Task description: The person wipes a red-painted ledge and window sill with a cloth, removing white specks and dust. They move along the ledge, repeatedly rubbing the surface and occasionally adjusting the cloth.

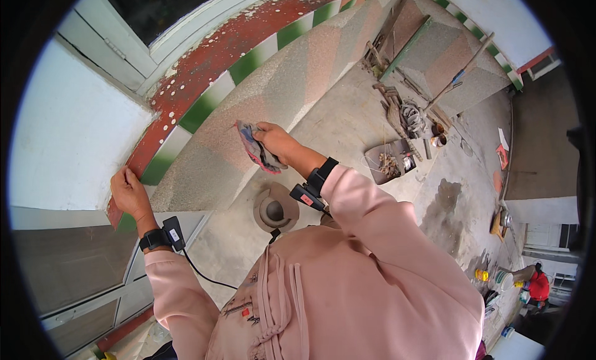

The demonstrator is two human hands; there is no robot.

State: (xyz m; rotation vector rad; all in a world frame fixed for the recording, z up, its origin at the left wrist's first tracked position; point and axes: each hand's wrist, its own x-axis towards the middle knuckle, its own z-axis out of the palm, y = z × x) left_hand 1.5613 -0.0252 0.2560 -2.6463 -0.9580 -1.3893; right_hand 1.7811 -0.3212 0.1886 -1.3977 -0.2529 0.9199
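A crumpled grey rag [257,150] with blue and pink patches is bunched in my right hand [277,144]. That hand holds it up against or just in front of the speckled wall panel [217,136], below the green and white band; whether cloth and wall touch is hard to tell. At the left, my left hand [129,189] has its fingers curled over the corner of the red ledge [162,115], which is spattered with white paint. Both wrists carry black straps with small black boxes.
On the concrete floor below stands a round grey vessel [275,210]. Farther right lie a dark tray of debris [390,161], a bundle of grey cloth [413,116] and long poles [459,71]. A window frame [118,46] rises above the ledge. Buckets [504,278] stand at the far right.
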